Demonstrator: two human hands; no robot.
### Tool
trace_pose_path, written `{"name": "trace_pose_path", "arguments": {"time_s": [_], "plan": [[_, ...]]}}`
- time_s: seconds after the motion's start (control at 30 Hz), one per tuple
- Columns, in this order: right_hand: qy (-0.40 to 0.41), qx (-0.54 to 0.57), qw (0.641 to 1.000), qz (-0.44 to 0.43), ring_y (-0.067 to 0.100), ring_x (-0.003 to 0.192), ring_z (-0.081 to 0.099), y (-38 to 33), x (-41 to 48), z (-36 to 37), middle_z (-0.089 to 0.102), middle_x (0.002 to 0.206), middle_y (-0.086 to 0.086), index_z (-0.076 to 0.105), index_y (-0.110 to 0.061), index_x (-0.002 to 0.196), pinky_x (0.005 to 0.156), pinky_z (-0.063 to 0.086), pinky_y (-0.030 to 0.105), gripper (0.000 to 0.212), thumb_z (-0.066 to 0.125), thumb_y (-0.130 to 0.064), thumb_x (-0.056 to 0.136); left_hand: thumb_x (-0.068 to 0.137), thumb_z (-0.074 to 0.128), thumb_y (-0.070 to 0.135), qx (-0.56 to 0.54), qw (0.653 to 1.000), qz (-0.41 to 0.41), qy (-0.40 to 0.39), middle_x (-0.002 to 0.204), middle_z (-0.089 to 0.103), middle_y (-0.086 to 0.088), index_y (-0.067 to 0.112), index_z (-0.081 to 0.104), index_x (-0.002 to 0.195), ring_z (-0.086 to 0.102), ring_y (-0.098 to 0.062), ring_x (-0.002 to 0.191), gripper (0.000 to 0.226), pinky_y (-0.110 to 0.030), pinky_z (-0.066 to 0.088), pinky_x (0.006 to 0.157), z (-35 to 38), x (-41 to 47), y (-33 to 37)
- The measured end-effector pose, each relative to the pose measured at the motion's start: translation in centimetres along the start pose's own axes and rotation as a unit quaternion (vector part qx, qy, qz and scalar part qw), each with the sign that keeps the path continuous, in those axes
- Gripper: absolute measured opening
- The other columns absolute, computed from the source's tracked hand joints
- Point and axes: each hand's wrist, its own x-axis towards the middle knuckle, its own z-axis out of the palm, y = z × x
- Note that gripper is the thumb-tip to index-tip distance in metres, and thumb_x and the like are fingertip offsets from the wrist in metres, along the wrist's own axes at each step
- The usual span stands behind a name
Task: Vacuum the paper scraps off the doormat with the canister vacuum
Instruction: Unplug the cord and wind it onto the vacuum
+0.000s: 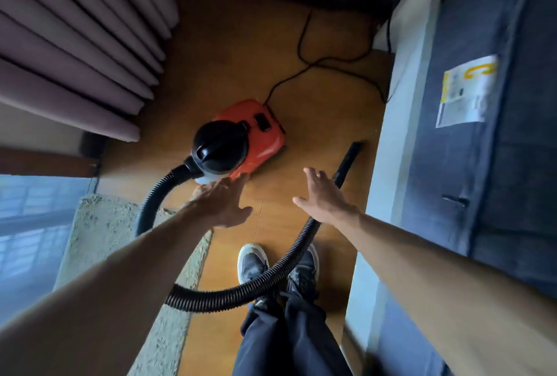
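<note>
Both grips, left grip (223, 206) and right grip (325, 200), stretched released and empty toward the orange canister vacuum (253, 134) on the floor. Its hose (256, 282) looped from the doormat (105, 240) across both shoes (251, 264); a step would likely snag it and trip the person.

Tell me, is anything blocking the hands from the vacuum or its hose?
Nothing visible does. The left hand is open just short of the vacuum, and the right hand is open over the hose, close to the nozzle. Only floor shows between them.
</note>
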Motion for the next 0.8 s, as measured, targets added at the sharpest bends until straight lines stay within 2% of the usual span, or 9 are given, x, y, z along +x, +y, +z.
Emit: {"name": "trace_pose_path", "arguments": {"time_s": [0.1, 0.2, 0.37, 0.47, 0.63, 0.8], "plan": [[0.002, -0.077, 0.996, -0.039, 0.033, 0.129, 0.048, -2.7, -2.6, -7.6, 0.038, 0.148, 0.017, 0.012, -0.013, 0.155, 0.099, 0.045, 0.042, 0.081, 0.053, -0.048, 0.095, 0.088, 0.055, 0.053, 0.034, 0.999, -0.016, 0.037, 0.140, 0.052, -0.007, 0.025, 0.020, 0.150, 0.053, -0.033, 0.124, 0.076, -0.040, 0.049, 0.092, -7.3, -2.6, 0.6], [0.026, -0.137, 0.988, -0.063, 0.031, 0.132, 0.045, -5.9, -5.9, -15.4, 0.034, 0.152, 0.014, 0.007, -0.017, 0.156, 0.100, 0.045, 0.041, 0.081, 0.049, -0.051, 0.096, 0.085, 0.054, 0.053, 0.056, 0.996, -0.030, 0.069, 0.144, 0.049, -0.006, 0.027, 0.020, 0.150, 0.051, -0.031, 0.128, 0.078, -0.041, 0.046, 0.099, -14.9, -6.2, 1.1], [0.101, -0.165, 0.978, -0.075, 0.029, 0.138, 0.037, -11.0, -12.6, -27.4, 0.031, 0.154, 0.011, 0.007, -0.022, 0.156, 0.106, 0.040, 0.040, 0.080, 0.050, -0.051, 0.095, 0.087, 0.051, 0.055, 0.094, 0.985, -0.030, 0.144, 0.146, 0.047, -0.002, 0.026, 0.017, 0.151, 0.052, -0.027, 0.128, 0.078, -0.040, 0.046, 0.099, -27.1, -13.0, 2.3], [0.144, -0.185, 0.968, -0.088, 0.029, 0.135, 0.041, -13.5, -16.9, -33.6, 0.035, 0.152, 0.010, 0.008, -0.022, 0.156, 0.103, 0.044, 0.042, 0.080, 0.050, -0.052, 0.095, 0.089, 0.047, 0.055, 0.098, 0.979, -0.025, 0.178, 0.142, 0.050, -0.004, 0.025, 0.016, 0.151, 0.054, -0.027, 0.125, 0.076, -0.042, 0.047, 0.099, -33.2, -16.9, 2.9], [0.199, -0.207, 0.954, -0.087, 0.031, 0.136, 0.040, -17.2, -23.4, -41.5, 0.035, 0.152, 0.011, 0.010, -0.020, 0.155, 0.105, 0.042, 0.045, 0.078, 0.048, -0.052, 0.096, 0.091, 0.046, 0.058, 0.116, 0.966, -0.017, 0.230, 0.142, 0.046, -0.006, 0.025, 0.004, 0.156, 0.053, -0.028, 0.123, 0.084, -0.041, 0.047, 0.097, -41.8, -23.3, 4.0], [0.243, -0.201, 0.944, -0.094, 0.032, 0.125, 0.049, -19.2, -28.6, -46.8, 0.044, 0.142, 0.013, 0.016, -0.019, 0.152, 0.097, 0.048, 0.042, 0.077, 0.052, -0.053, 0.093, 0.090, 0.048, 0.058, 0.110, 0.954, -0.004, 0.277, 0.144, 0.046, -0.006, 0.027, 0.007, 0.154, 0.052, -0.029, 0.125, 0.082, -0.043, 0.047, 0.098, -48.1, -27.4, 5.0]]}}
